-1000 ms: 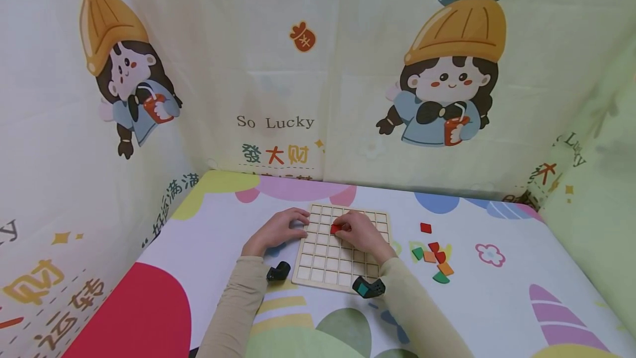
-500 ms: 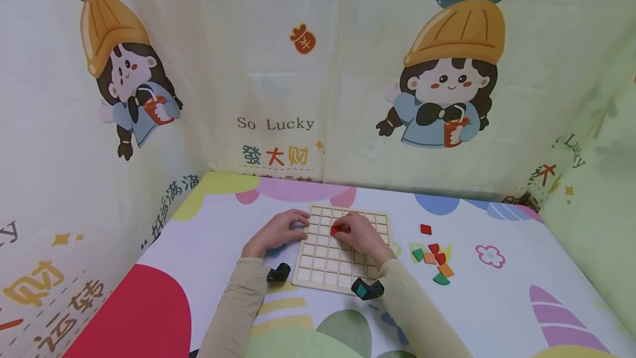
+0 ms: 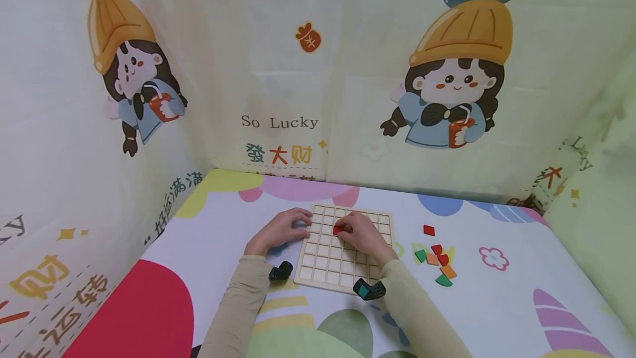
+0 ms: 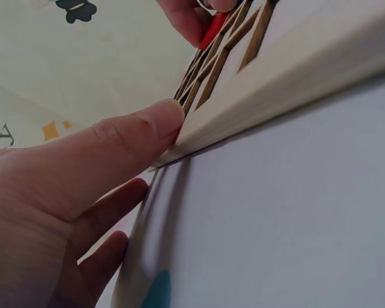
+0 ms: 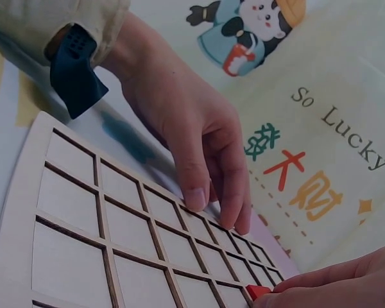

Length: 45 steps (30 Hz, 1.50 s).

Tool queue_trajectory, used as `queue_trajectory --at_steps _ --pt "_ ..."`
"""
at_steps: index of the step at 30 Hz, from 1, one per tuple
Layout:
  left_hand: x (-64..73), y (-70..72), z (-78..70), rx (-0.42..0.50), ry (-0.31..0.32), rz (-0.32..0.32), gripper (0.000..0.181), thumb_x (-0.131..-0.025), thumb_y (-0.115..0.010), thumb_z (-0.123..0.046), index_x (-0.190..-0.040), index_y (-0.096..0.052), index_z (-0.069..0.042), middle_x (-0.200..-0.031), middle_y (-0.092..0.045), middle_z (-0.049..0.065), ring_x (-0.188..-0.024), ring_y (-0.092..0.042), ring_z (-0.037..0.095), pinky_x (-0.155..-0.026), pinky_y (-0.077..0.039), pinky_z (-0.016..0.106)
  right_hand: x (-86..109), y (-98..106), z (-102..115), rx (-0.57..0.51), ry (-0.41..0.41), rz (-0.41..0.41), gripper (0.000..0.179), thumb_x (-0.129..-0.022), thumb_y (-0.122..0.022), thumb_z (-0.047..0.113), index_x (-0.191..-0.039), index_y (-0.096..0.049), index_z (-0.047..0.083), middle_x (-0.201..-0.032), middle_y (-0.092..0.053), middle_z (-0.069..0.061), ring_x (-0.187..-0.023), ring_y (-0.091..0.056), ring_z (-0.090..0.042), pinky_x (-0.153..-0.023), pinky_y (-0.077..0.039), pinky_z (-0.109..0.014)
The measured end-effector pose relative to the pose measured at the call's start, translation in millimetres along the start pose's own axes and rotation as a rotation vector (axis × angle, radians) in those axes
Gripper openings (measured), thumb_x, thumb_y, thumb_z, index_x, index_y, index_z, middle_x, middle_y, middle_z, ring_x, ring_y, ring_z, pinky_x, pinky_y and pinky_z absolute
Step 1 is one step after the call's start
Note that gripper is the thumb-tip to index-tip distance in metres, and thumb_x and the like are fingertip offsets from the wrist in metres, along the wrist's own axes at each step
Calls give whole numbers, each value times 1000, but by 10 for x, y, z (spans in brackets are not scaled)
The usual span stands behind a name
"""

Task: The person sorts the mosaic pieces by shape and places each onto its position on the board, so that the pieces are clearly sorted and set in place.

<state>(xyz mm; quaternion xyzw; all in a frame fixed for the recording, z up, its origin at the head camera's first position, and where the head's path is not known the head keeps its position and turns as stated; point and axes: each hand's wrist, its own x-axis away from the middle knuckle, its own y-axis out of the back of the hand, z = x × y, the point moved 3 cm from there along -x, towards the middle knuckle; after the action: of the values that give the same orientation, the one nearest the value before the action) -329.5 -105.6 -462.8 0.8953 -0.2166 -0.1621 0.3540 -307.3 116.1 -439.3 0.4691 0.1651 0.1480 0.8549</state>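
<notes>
A wooden grid board [image 3: 318,276] with square cells lies on the table. My left hand [image 3: 282,231] rests at its left edge; in the left wrist view the thumb [image 4: 159,119] touches the rim, and the other fingers lie loosely beside it. Over the board, my right hand [image 3: 365,236] pinches a small red piece [image 3: 338,230] between thumb and fingertips. That red piece [image 5: 258,292] sits at a cell in the right wrist view, partly hidden by the fingers. Whether it lies flat inside the cell I cannot tell.
To the board's right lie several loose pieces: a red square [image 3: 429,230] by itself, and a cluster with green pieces [image 3: 444,280], orange pieces [image 3: 448,272] and red ones. A patterned cloth covers the table [image 3: 223,220]; printed curtains [image 3: 358,87] hang behind and beside it.
The head view has shifted slightly. Both hands keep their places at the board, and the red piece stays in my right fingers.
</notes>
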Motion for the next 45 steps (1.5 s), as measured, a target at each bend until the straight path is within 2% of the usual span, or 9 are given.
queue_trajectory --at_steps 6,28,39,45 --pt "-3 -11 6 -4 16 6 25 -85 -77 -17 -108 -71 -9 -132 -59 3 -130 -48 24 -111 -37 41 16 10 12 -10 11 -13 17 -87 -73 8 -104 -75 6 -89 -62 -3 -75 -50 -15 -69 -46 -31" --pt "-18 -9 4 -23 12 13 25 -86 -76 -18 -108 -72 -9 -132 -59 4 -130 -49 24 -111 -37 40 13 -12 -20 -33 -9 -20 14 -87 -73 11 -101 -75 7 -89 -61 -2 -74 -50 -14 -69 -47 -32" --pt "-18 2 1 -24 -9 15 25 -86 -76 -17 -108 -71 -7 -132 -59 5 -130 -48 25 -111 -37 41 31 -28 -61 -53 -29 -52 17 -86 -75 13 -102 -75 8 -91 -62 -1 -77 -51 -14 -70 -47 -31" --pt "-16 2 -3 -21 -9 13 25 -86 -76 -17 -108 -71 -7 -133 -59 5 -131 -48 25 -111 -37 41 152 37 -163 -95 -53 -101 24 -89 -73 14 -111 -72 5 -97 -65 -2 -87 -61 -16 -80 -53 -36"
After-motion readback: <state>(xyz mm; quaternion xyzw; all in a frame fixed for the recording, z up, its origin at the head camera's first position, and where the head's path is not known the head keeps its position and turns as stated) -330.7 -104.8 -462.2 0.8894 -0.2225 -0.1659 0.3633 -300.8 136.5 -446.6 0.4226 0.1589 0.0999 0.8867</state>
